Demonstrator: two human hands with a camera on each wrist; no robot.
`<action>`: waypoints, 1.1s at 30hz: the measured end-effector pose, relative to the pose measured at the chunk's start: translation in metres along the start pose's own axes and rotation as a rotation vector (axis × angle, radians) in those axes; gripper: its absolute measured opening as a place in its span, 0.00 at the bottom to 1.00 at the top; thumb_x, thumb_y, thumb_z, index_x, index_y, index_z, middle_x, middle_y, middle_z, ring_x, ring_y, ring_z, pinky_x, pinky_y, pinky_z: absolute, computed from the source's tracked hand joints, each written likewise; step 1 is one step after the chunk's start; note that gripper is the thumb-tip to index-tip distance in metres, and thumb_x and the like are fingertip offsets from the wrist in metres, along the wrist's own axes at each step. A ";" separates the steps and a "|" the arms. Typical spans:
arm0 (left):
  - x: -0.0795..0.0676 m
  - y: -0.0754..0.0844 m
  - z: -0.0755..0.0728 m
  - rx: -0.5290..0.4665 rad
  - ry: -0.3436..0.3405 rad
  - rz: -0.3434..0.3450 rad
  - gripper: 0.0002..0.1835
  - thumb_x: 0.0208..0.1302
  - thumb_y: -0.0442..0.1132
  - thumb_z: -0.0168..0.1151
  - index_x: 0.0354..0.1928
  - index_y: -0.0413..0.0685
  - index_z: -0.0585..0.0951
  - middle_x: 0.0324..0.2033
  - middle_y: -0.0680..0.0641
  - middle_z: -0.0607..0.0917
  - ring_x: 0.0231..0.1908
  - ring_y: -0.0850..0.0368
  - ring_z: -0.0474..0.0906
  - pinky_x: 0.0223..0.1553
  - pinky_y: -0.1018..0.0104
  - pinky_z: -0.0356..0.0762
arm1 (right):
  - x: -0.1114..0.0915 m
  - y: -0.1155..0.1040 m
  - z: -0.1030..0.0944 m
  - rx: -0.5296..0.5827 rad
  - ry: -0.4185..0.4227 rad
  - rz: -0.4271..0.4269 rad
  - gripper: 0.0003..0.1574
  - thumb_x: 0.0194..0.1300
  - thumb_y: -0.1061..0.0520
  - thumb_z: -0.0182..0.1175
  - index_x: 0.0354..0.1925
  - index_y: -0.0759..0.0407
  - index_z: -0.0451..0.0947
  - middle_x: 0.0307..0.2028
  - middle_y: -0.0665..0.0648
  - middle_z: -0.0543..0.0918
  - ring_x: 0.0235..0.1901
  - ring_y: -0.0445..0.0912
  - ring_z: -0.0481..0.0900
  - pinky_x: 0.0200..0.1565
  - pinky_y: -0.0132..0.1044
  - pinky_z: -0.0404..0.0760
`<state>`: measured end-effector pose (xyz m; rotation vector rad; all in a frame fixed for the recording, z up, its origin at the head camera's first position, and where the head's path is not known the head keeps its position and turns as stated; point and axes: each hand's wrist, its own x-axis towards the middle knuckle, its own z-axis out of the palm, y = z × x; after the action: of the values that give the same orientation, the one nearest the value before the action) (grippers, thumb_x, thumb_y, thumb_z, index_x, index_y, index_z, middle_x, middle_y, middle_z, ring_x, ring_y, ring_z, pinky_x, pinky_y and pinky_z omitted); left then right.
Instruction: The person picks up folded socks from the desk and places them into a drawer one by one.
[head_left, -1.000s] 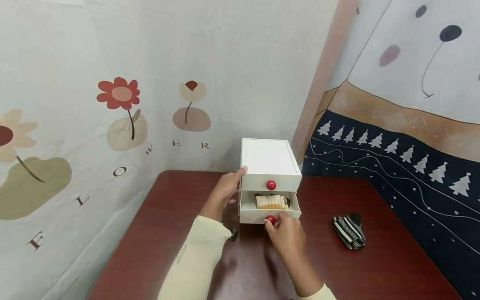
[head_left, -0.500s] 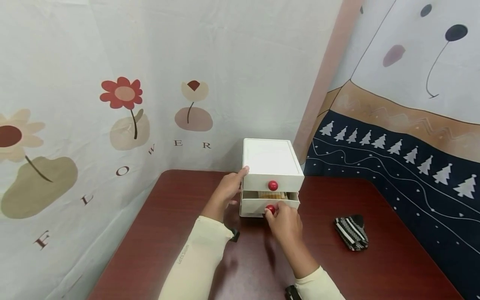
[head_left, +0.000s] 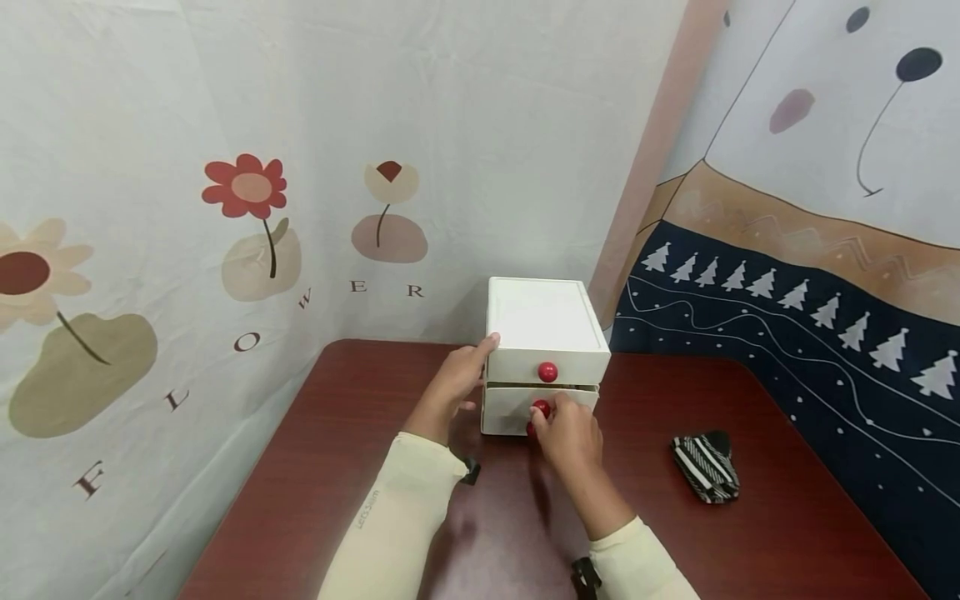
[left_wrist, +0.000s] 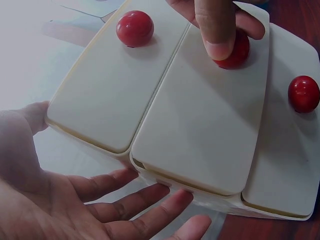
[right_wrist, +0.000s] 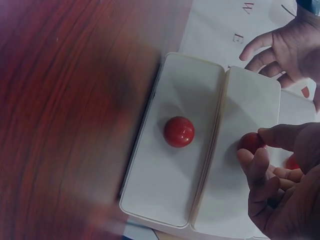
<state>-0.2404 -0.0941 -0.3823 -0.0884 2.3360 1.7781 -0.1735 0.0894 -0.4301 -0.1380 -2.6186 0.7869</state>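
Now the right hand (head_left: 572,432) pinches the middle knob (right_wrist: 249,143); its wide drawer (left_wrist: 197,117) is straight behind (left hand (head_left: 455,377) by the box (head_left: 547,312), fingers (left_wrist: 130,204) apart).

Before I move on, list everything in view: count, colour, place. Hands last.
table: one, reddish brown, lower half of the head view
cabinet: one, white, standing on the table
drawers: three, white, stacked in the cabinet
knobs: three, red, one on each drawer
striped cloth: one, black and white, on the table's right
flower backdrop: one, pale, behind the table and left
tree backdrop: one, navy, white and tan, right
wrist devices: two, black, one at each wrist
sleeves: two, cream, on both arms
left hand: one, at the cabinet's left side
right hand: one, pinching the middle knob
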 end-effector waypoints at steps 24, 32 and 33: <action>-0.003 0.004 -0.002 0.025 -0.007 -0.004 0.48 0.77 0.74 0.49 0.81 0.44 0.69 0.79 0.38 0.71 0.69 0.39 0.82 0.67 0.23 0.75 | 0.014 0.001 0.003 -0.006 -0.011 -0.011 0.18 0.68 0.49 0.77 0.32 0.60 0.84 0.26 0.60 0.88 0.29 0.57 0.86 0.29 0.53 0.80; -0.004 0.004 -0.002 0.030 -0.011 0.003 0.48 0.77 0.75 0.49 0.82 0.44 0.69 0.80 0.38 0.71 0.70 0.38 0.82 0.67 0.23 0.75 | 0.014 0.001 0.003 -0.001 -0.012 -0.003 0.17 0.67 0.49 0.78 0.34 0.60 0.85 0.28 0.61 0.89 0.30 0.58 0.86 0.30 0.52 0.81; -0.004 0.004 -0.002 0.029 -0.012 0.002 0.49 0.77 0.75 0.49 0.82 0.44 0.69 0.80 0.38 0.71 0.70 0.38 0.82 0.68 0.23 0.74 | 0.015 0.001 0.002 0.000 -0.014 -0.003 0.17 0.67 0.49 0.78 0.34 0.60 0.85 0.27 0.61 0.89 0.30 0.58 0.86 0.30 0.52 0.81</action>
<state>-0.2371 -0.0957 -0.3770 -0.0708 2.3538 1.7404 -0.1879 0.0921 -0.4276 -0.1287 -2.6319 0.7892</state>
